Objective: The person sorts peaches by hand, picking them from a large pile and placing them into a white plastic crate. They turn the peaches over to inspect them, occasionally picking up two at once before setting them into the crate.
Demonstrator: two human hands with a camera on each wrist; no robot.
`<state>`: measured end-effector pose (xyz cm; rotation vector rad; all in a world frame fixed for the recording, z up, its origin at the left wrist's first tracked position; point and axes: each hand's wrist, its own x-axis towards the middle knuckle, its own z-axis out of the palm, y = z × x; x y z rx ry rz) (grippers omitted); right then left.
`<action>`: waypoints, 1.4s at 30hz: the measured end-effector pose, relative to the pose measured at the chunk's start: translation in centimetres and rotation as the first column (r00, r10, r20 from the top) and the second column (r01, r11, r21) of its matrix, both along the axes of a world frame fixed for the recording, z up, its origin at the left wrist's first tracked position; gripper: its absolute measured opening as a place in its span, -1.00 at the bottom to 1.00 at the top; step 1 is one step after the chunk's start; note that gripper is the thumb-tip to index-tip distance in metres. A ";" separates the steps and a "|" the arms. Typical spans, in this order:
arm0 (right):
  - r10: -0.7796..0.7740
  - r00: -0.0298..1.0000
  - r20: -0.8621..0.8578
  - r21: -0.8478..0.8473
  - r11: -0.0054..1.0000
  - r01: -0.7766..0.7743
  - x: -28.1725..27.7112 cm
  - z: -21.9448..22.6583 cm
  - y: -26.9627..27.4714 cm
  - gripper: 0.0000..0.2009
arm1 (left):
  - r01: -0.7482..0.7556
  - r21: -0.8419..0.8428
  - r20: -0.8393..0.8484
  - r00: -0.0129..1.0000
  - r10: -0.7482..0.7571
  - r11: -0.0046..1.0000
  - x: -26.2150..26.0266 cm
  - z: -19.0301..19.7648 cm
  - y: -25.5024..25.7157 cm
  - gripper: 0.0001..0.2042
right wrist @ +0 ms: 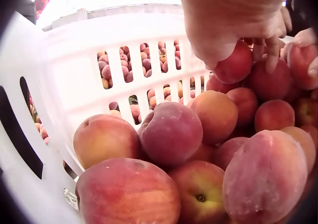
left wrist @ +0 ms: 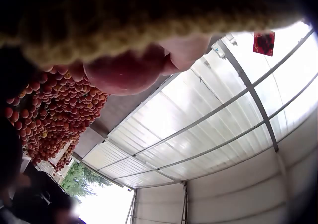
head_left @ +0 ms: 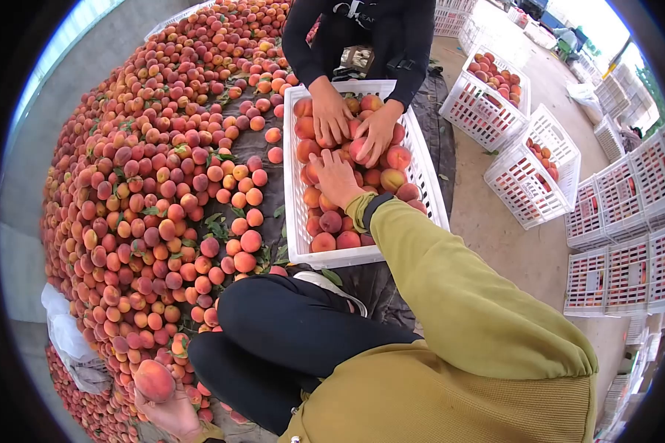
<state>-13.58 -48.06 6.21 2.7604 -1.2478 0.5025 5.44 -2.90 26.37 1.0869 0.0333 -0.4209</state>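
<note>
Red peach (head_left: 154,380), held in left hand (head_left: 174,415)

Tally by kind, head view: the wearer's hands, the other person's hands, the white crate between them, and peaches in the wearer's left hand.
Wearer's left hand and right hand: 2
Other person's hands: 2
White crate: 1
Peach in left hand: 1
Total: 6
</note>
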 end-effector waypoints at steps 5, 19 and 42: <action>0.072 0.986 -0.151 -0.053 0.995 -0.081 -0.7 0.6 0.3 -0.56 | 0.240 -0.084 0.004 0.971 -0.241 0.967 -0.3 -0.1 -2.4 -0.44; 0.183 0.983 0.015 -0.008 0.983 -0.183 -1.5 0.7 1.0 -0.40 | 0.401 -0.112 -0.078 0.909 -0.410 0.909 -3.7 1.4 -8.1 -0.49; -0.837 0.379 0.394 0.639 -0.046 -0.768 -7.0 6.9 2.9 -0.55 | 0.342 0.385 0.366 0.796 -0.482 0.857 1.6 0.9 -9.5 -0.71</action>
